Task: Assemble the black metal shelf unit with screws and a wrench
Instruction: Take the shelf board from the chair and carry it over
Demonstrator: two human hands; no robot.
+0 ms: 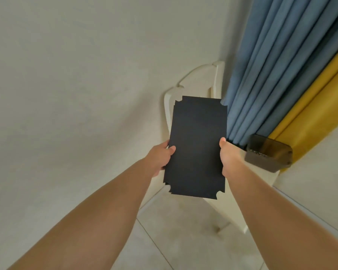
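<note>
Both forearms reach out from the bottom corners toward the middle of the view, and between them they carry 1 black panel. It is a flat rectangle with a notch cut out of each of its 4 corners, presumably so the upright posts of the shelf unit can seat there. The left hand grasps the panel's left long edge, thumb laid over the top face and the other fingers hidden beneath. The right hand clamps the right long edge at about the same height, thumb tip showing on top. Gripping opposite edges near the panel's lower half keeps the thin sheet level and stops it twisting, and leaves the notched corners free for fitting.

Held in the air, the panel is touching nothing but the hands. It hangs over a cream chair that stands against the wall, the chair's curved back showing above the far end. Just right of the chair, blue curtains fall beside a yellow one, and a brown box sits near the right hand.

No posts, screws or wrench are in sight, so I judge assembly has barely begun, with this shelf being brought to wherever the frame will go up.
</note>
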